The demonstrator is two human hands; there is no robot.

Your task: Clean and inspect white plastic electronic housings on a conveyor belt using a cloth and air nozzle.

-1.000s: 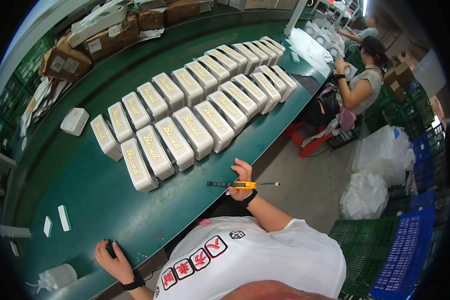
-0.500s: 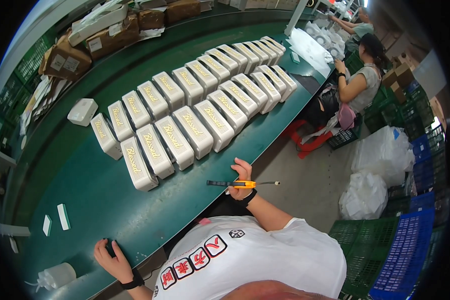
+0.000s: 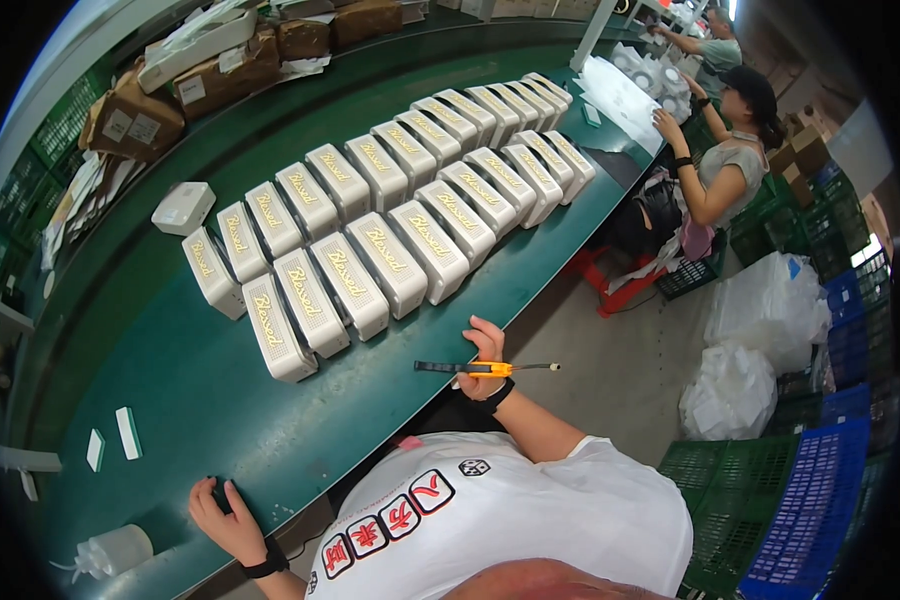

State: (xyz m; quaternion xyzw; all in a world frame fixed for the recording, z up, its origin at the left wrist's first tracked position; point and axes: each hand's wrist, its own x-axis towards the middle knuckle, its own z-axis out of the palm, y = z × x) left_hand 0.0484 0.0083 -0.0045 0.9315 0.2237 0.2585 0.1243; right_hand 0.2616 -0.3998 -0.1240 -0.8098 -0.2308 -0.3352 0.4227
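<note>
My right hand (image 3: 483, 362) is closed around a slim tool (image 3: 490, 369) with an orange body, a long black end and a thin rod; its exact kind I cannot make out. It is held at the near edge of the green table (image 3: 390, 370). My left hand (image 3: 228, 522) rests on the table at the lower left with its fingers apart, holding nothing. Ahead of both hands stand two rows of several off-white boxy devices (image 3: 377, 262) with gold lettering on their upward faces.
A clear squeeze bottle (image 3: 115, 552) and two small white-and-green blocks (image 3: 128, 433) lie near my left hand. One white box (image 3: 183, 208) sits beyond the rows. Wrapped brown parcels (image 3: 135, 120) line the far side. A co-worker (image 3: 725, 160) sits at right, near green crates (image 3: 715, 490).
The lone white box beyond the rows has shifted right and farther away. The seated co-worker's arms and head have moved. My hands and the tool stay in place.
</note>
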